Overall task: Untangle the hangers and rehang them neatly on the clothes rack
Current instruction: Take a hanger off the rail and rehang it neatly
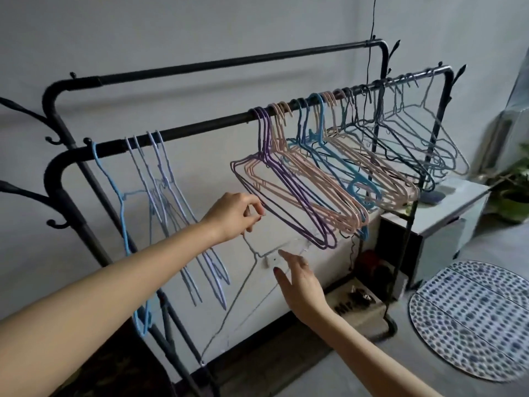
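A black clothes rack [200, 130] has two rails. On the near rail hang a light blue hanger [121, 196] and several pale lilac ones [166, 181] at the left. A dense bunch of purple [289, 207], pink [329, 190], blue and grey hangers fills the right half. My left hand [233, 216] pinches the hook of a thin grey wire hanger [252, 270] that dangles below it, off the rail. My right hand [302, 285] has straight fingers by that hanger's shoulder; I cannot tell whether they touch it.
A second, higher rail [229, 63] runs behind, bare. A white cabinet [446, 222] stands at the right, beyond the rack's end post. A dotted oval mat [469, 319] lies on the floor. A potted plant [515, 190] is at far right. Small clutter sits under the rack.
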